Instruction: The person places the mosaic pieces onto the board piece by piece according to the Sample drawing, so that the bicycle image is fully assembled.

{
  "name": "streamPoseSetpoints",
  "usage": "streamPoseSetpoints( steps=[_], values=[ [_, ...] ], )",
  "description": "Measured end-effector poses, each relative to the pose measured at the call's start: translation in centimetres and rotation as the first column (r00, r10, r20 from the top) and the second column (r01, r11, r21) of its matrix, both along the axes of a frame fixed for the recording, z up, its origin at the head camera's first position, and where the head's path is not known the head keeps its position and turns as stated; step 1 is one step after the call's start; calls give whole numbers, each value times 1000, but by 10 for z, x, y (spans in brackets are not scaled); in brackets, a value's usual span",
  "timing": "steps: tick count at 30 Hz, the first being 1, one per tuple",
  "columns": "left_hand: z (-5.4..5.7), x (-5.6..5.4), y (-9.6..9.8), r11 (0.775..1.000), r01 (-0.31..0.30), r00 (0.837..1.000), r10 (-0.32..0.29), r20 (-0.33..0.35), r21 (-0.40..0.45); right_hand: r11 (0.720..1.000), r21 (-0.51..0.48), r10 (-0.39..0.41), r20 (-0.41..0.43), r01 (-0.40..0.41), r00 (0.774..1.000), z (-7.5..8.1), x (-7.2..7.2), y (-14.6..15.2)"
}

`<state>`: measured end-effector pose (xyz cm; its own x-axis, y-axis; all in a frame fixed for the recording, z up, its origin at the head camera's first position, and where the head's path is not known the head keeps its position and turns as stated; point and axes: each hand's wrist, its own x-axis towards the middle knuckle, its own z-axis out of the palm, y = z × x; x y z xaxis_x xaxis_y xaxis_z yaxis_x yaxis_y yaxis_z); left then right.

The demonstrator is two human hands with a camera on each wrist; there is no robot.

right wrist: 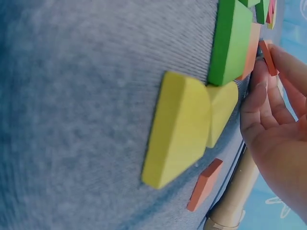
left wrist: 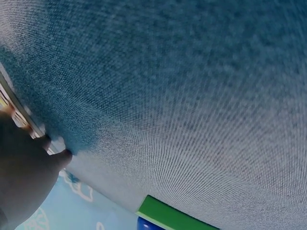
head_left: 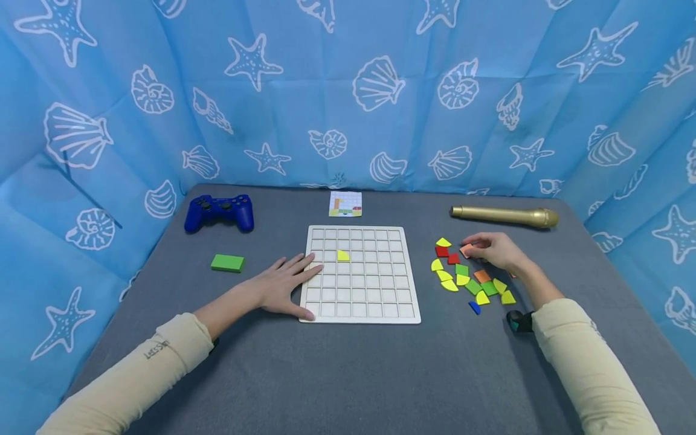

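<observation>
The left hand (head_left: 283, 287), fingers spread wide and grasping nothing, rests on the left edge of a square white gridded board (head_left: 363, 296). To the right of its fingertips, a yellow quarter-round tile (head_left: 343, 255) lies on the grid. The right hand (head_left: 497, 249) pinches a small, flat orange square tile (head_left: 466, 251) between thumb and fingers. Immediately left of this hand lie two red tiles (head_left: 441, 251); on its near side are green square tiles (head_left: 473, 287), more yellow tiles (head_left: 449, 285) and a small blue tile (head_left: 475, 307). Beyond the right hand lies a gold microphone (head_left: 500, 216). Left of the left hand, a green rectangular block (head_left: 227, 263) lies on the grey tabletop (head_left: 348, 374).
</observation>
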<state>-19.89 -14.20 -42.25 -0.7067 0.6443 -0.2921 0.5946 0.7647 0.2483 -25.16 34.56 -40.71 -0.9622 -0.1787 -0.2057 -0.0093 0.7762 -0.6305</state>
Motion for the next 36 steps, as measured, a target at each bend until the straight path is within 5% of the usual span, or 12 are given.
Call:
streamPoseSetpoints(
  steps=[7, 12, 36],
  values=[
    [-1, 0, -1, 1000, 4, 1000, -4, -10, 4, 990, -95, -94, 68, 100, 993, 4, 0, 1],
    [-1, 1, -1, 1000, 5, 1000, -5, -11, 4, 959, -236, -128, 139, 159, 982, 10, 0, -5],
    [-3, 0, -2, 1000, 5, 1000, -5, -14, 6, 928, -355, -47, 189, 113, 981, 7, -6, -60]
  ],
)
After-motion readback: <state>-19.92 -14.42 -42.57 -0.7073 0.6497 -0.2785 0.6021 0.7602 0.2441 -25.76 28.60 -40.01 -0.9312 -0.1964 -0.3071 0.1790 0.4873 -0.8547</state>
